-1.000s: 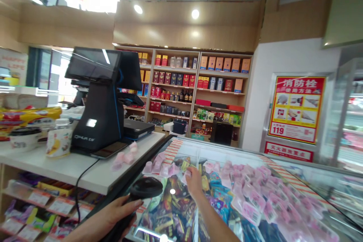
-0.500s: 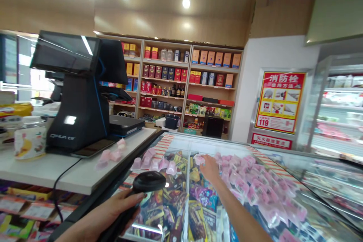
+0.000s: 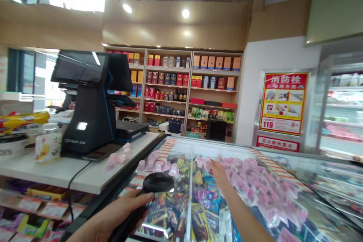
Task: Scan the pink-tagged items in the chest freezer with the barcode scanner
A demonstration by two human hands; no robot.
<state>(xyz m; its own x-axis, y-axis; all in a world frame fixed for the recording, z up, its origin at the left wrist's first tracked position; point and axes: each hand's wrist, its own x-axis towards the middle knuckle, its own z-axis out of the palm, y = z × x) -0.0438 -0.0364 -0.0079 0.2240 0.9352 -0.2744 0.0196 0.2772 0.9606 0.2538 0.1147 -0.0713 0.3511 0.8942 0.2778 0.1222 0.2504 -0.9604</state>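
In my left hand [image 3: 133, 206] is a black barcode scanner [image 3: 157, 182], its handle wrapped by my fingers and its head tilted up over the glass freezer top [image 3: 210, 144]. My right hand [image 3: 218, 172] reaches forward to the left edge of a heap of pink plastic cups [image 3: 258, 181], many with white labels. Its bent fingers pinch at a pink cup [image 3: 202, 162] lying beside the heap; the fingertips are partly hidden. A smaller group of pink cups [image 3: 159, 164] sits on the freezer's left side, beyond the scanner. Wrapped ice creams [image 3: 201, 217] show through the glass.
At left a white counter [image 3: 90, 176] carries a black cash register [image 3: 89, 121], a phone [image 3: 102, 152], a jar [image 3: 48, 143] and a few more pink cups [image 3: 119, 158]. A black cable [image 3: 72, 189] hangs off its edge. Shelves of boxed bottles [image 3: 167, 79] stand behind.
My right hand has shifted slightly right, toward the large heap. The scanner in my left hand stays nearly in place over the glass. The whole view has tilted up a little and turned left.
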